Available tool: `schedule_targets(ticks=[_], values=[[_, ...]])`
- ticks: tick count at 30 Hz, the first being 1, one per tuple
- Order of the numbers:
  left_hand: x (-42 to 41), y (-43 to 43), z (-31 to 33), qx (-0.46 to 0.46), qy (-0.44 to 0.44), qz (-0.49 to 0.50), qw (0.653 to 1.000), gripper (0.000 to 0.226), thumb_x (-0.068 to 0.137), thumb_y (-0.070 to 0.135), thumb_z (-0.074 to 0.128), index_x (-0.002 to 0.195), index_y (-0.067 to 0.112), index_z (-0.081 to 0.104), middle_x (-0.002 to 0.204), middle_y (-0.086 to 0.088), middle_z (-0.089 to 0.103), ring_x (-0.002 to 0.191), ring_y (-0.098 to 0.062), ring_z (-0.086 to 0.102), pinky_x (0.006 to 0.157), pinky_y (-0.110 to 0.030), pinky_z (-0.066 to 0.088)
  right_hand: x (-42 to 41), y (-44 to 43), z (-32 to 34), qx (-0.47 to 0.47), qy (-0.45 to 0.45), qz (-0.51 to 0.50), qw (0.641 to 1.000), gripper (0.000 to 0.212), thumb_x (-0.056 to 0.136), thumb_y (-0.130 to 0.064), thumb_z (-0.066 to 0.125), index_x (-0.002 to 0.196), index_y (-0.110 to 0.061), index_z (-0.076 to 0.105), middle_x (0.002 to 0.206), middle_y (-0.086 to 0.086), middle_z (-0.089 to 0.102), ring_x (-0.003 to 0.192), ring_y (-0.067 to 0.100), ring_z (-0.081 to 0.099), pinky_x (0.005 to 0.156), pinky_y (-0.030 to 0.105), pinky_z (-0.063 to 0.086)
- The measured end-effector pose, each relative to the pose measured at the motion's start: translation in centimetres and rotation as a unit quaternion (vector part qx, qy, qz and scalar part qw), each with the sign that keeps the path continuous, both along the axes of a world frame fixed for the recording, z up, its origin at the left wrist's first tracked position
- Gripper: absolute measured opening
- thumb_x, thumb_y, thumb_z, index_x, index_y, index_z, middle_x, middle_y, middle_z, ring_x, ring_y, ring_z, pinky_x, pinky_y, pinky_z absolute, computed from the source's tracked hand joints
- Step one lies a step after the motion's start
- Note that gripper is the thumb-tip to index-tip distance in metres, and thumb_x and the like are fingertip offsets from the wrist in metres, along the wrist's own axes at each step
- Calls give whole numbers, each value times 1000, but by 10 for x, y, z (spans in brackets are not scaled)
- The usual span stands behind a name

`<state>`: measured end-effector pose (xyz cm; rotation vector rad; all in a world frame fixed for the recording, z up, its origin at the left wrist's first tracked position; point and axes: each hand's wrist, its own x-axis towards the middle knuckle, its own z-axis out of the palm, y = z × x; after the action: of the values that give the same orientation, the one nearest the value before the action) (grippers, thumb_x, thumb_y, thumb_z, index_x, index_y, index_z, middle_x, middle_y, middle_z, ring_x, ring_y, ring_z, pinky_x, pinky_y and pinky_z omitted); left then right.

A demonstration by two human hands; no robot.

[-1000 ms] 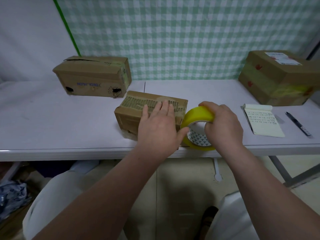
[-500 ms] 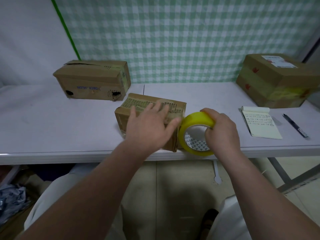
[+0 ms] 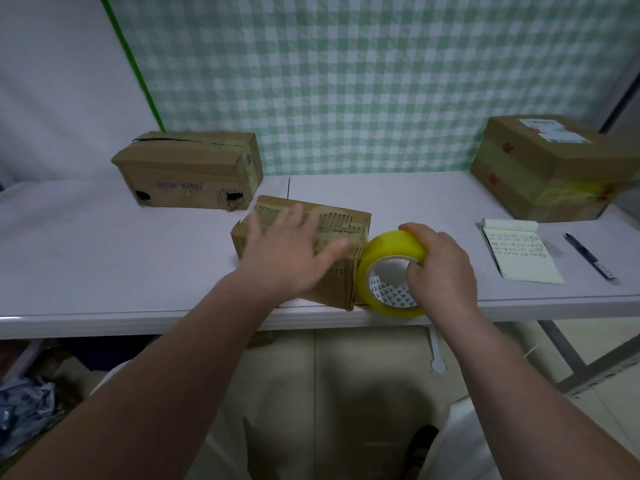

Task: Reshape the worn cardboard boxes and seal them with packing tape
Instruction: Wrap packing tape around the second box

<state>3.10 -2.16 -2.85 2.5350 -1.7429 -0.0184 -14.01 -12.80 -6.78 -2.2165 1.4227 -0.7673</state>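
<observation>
The left hand (image 3: 291, 251) lies flat, fingers spread, on the worn small box (image 3: 341, 221) at the counter's (image 3: 138, 265) near edge and hides much of its lid and front. The right hand (image 3: 443, 271) curls round the yellow tape roll (image 3: 391, 245), which stands on edge against the box's right end. Its fingertips are hidden inside the core. Whether any tape reaches the box cannot be told. The torn long box (image 3: 187, 171) stands back left. The notepad's (image 3: 516, 252) writing is too small to read.
</observation>
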Motion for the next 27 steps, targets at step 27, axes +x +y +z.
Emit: schedule_targets(ticks=[27], values=[[48, -18, 58, -214, 441, -73, 869, 93, 43, 49, 91, 127, 27, 56, 133, 1, 51, 122, -14, 51, 101, -36, 45, 59, -8, 144, -100, -255, 36, 961, 45, 78, -39, 73, 120, -29, 60, 95, -12, 58, 87, 9, 56, 66, 19, 40]])
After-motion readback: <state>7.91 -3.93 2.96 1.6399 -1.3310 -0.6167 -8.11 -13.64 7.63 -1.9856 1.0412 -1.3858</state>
